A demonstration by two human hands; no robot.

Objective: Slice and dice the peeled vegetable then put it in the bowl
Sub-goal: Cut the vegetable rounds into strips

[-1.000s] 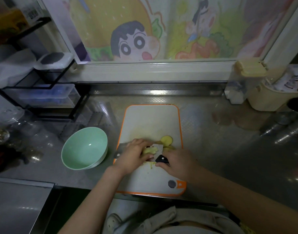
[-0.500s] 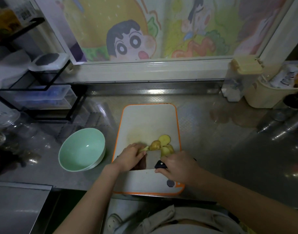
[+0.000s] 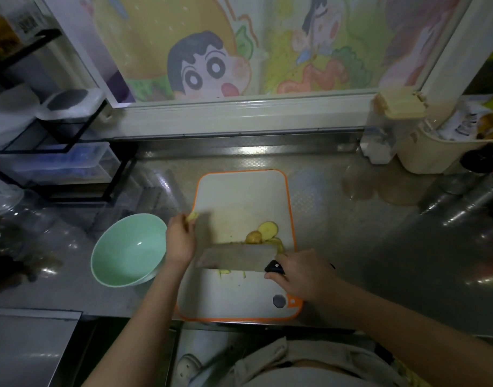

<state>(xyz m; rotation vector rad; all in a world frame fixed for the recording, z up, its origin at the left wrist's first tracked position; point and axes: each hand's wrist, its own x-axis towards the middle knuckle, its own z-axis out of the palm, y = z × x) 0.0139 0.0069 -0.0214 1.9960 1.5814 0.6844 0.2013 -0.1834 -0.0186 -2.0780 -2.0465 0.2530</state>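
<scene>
A steel counter (image 3: 337,233) carries an orange-edged cutting board (image 3: 239,191), mint bowl (image 3: 129,251) and black rack (image 3: 58,163).

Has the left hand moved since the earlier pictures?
Yes. The left hand went from the cutting board's middle to its left edge, nearer the bowl, holding a vegetable piece.

Counter (image 3: 337,219): metal, embossed, reflective. Board (image 3: 239,196): matt white plastic, orange rim. Bowl (image 3: 122,263): glossy; cleaver (image 3: 237,256): dull metal.

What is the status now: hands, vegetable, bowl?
Left hand pinches cut pieces beside the bowl. Right hand grips the cleaver over the cutting board. More slices lie there; nothing blocks the bowl.
</scene>
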